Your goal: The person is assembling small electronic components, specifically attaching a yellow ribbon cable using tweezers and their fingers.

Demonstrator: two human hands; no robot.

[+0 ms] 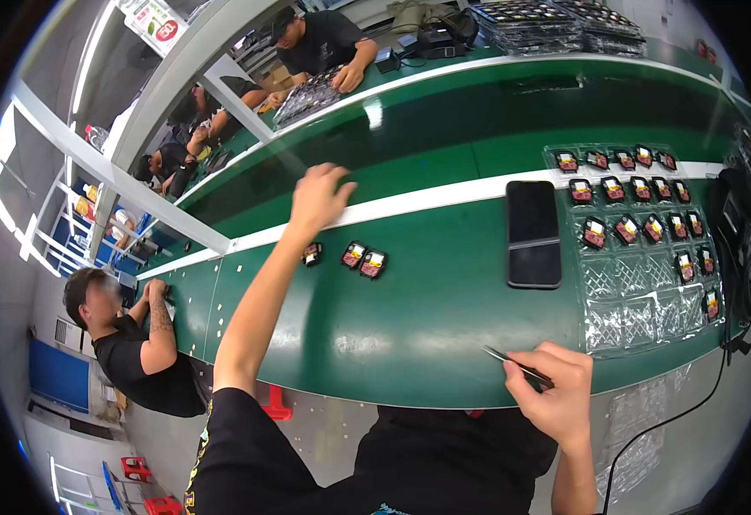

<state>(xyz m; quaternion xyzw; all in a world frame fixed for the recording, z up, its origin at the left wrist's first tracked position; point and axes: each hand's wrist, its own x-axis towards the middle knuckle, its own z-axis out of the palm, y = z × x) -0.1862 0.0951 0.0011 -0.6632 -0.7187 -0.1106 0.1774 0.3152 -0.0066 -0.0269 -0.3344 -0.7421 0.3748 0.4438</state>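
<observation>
One green bench [444, 335], running the width of the view, edged at the far side by a white rail [444, 202]. One dark green strip [444, 129], glossy, lying beyond the rail. One pale metal frame [148, 193], its beams crossing at upper left. Several other people: one co-worker [122, 352] in black at the bench's left end, forearms resting on it; another person [324, 50] across the strip, hands on dark trays; more behind, partly hidden. Stacked trays [555, 30], filled, at the far side. One bundle of black cables [740, 232], at the right end. One clear tray [603, 283], lying flat on the bench beside the cables, its far end lapping over the rail. One red stool [277, 403], partly seen below the bench edge. One black phone [532, 257], lying just left of the tray. Two bare hands: the left hand [317, 199] above the rail area, loosely spread, thumb apart from the fingers, contact beneath hidden; the right hand [560, 390] at the near edge, pinching tweezers [528, 371], tips pointing left over the bench. Twenty-one small packs, black-edged with red, white and yellow faces: eighteen seated packs [613, 189] in the tray, five in each of the three far rows, then two, then one, these last toward the right; three loose packs [373, 263] on the bench near the left forearm, two touching or nearly so, one apart. Assorted pale scraps [219, 321], scattered at the bench's left.
</observation>
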